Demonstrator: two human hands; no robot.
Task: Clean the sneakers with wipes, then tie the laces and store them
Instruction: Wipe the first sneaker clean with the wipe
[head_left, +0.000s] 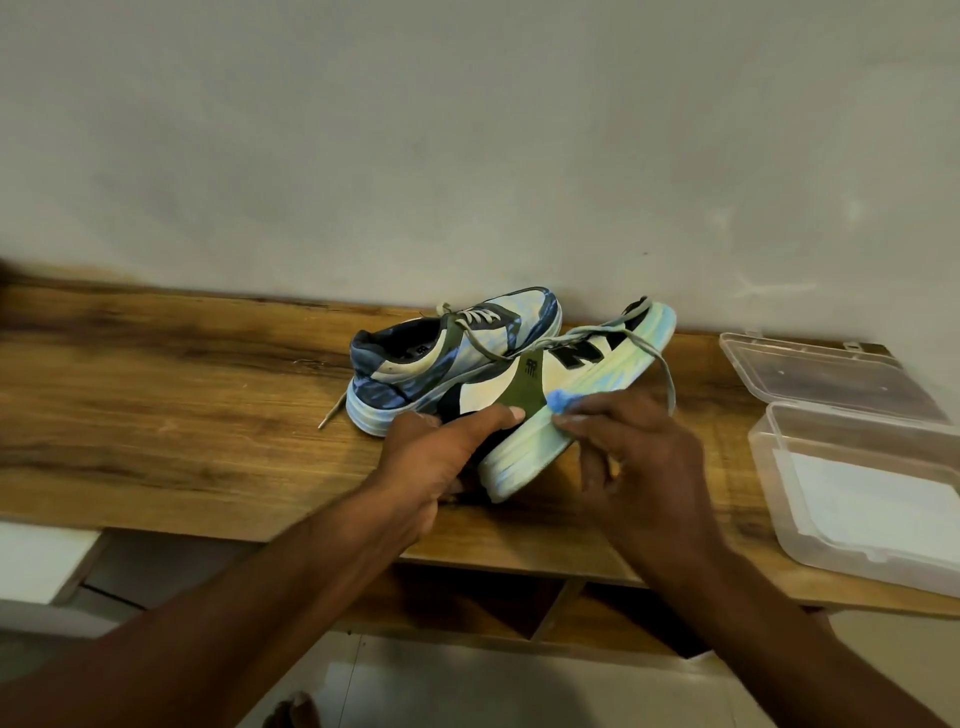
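Two sneakers sit on a wooden table (182, 426). The far sneaker (441, 358) stands upright with its laces loose. The near sneaker (582, 395) is tipped on its side, its pale sole facing right. My left hand (441, 457) grips this sneaker at the heel, thumb lying along its olive panel. My right hand (634, 452) pinches a small bluish wipe (563, 401) and presses it against the sole's edge. Untied laces (660, 364) trail over the near sneaker.
A clear plastic box (779, 467) with its lid (831, 374) folded open stands at the table's right end, white wipes (872, 499) inside. A plain wall runs behind the table. Shelf compartments show under the tabletop, with tiled floor below.
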